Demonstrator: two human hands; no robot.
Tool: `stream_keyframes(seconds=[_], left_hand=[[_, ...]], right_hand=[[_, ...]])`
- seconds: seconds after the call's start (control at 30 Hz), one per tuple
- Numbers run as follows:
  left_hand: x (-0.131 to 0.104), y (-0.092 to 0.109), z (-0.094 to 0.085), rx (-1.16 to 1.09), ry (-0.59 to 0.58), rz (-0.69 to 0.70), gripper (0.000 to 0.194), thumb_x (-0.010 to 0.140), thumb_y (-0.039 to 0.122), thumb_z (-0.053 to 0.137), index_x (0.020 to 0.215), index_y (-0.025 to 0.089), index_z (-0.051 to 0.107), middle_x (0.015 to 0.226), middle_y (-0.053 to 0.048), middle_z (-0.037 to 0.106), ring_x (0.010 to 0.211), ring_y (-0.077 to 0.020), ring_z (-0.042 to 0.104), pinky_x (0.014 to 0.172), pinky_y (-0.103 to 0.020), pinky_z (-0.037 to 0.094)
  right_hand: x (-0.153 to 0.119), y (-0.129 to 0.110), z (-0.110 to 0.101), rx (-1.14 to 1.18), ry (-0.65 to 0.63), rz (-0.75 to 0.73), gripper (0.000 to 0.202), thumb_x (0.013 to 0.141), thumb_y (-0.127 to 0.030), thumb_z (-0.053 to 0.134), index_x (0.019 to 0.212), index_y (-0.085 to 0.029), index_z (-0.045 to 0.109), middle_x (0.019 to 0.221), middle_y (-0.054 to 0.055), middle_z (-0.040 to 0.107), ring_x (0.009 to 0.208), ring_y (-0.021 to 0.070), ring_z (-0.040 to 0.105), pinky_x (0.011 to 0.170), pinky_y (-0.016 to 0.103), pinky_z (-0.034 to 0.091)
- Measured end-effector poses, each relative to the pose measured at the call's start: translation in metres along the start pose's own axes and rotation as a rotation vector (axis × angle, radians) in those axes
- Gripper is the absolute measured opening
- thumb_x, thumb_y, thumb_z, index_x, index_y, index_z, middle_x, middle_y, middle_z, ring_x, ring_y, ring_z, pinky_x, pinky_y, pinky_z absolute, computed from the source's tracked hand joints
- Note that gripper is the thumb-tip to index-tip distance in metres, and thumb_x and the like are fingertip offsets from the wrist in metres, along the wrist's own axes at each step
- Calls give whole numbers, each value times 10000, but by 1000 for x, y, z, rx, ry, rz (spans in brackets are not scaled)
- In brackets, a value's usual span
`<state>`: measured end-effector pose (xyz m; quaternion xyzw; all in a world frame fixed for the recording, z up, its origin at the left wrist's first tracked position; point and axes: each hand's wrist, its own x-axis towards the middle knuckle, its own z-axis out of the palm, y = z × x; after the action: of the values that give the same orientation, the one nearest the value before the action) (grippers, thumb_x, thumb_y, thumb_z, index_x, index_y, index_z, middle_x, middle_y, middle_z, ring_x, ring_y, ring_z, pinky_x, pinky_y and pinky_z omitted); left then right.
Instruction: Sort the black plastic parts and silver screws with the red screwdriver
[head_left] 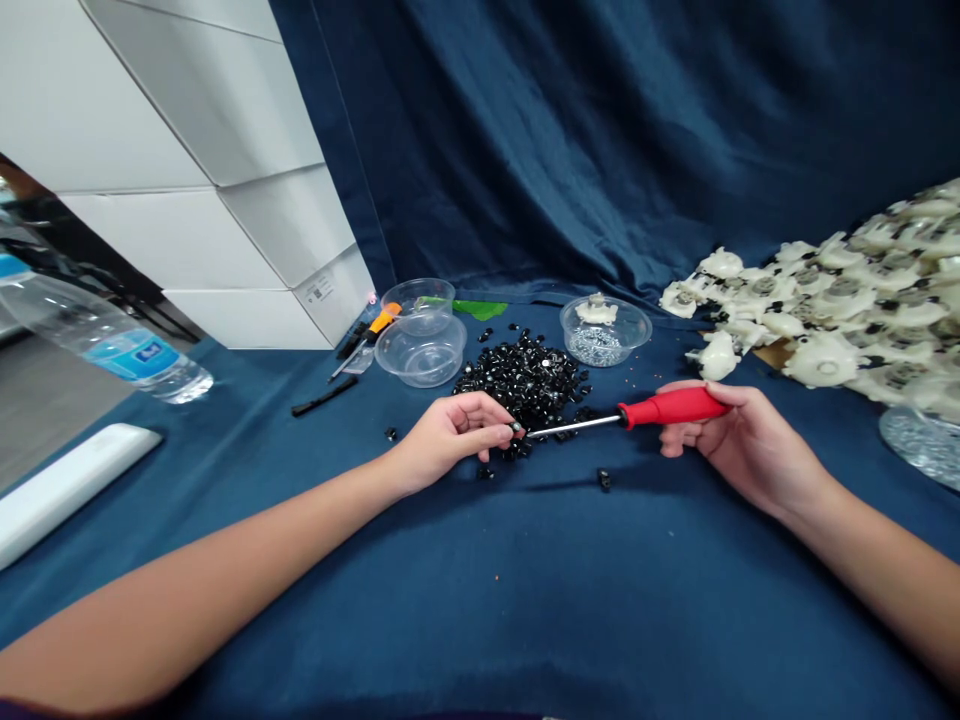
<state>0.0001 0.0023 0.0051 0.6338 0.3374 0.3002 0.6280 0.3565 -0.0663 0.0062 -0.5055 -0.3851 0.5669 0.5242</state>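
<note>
Between the thumb and fingers of my left hand [457,438] is a small black part [516,427], too small to make out fully. My right hand [742,435] grips the red handle of a screwdriver [671,405]. Its metal shaft points left, and the tip reaches the part in my left hand or lies very close to it. Right behind my left hand is a heap of small black parts [525,375]. A single black part [604,480] lies apart on the cloth, in front of the screwdriver shaft.
Clear plastic bowls [421,372] stand behind the left hand. Another bowl [630,345] holds small metal pieces and a whitish part. Many whitish plastic parts [829,355] are piled at right, beside a bowl of metal pieces [922,455]. A water bottle [112,325] and white boxes [247,240] are at left.
</note>
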Motion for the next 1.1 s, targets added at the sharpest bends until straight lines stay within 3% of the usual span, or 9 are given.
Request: stream_keyframes(seconds=[0.3,0.47,0.73,0.83,1.1], left_hand=[[-8,-4,3,174,18,4,320,870,390,883,1009,145,732,972,-78,800,657,-97,644,596,-213,495],[-8,-5,4,186,36,62,294,863,343,887,965,148,693,1109,-77,766,694,-73,618,629,-205,505],[-6,-5,3,158,44,47,411,850,344,901,1188,176,740,990,-37,731,794,-120,663,684,-227,541],[-5,-4,4,174,42,9,387,853,373,895,1154,167,767,889,-13,714,684,-98,627,622,-219,506],[-5,-2,4,128,37,-11,365,858,343,893,1145,161,760,836,7,725,665,-76,624,611,-188,486]], right_hand=[[-1,4,1,-53,-58,-79,330,1034,-452,557,1088,-241,805,739,87,798,652,265,710,678,386,572],[-4,5,-1,-70,-80,-110,312,1028,-435,560,1122,-253,796,780,74,808,689,275,716,686,393,561],[-4,4,1,-54,-95,-144,295,996,-361,561,1067,-217,809,793,87,802,684,258,700,671,374,538],[-4,6,1,-47,-85,-153,302,990,-353,572,1093,-189,804,808,99,814,680,252,716,669,359,550],[-2,9,-2,-52,-55,-205,321,968,-373,613,1114,-157,800,801,112,820,664,251,727,650,340,576]])
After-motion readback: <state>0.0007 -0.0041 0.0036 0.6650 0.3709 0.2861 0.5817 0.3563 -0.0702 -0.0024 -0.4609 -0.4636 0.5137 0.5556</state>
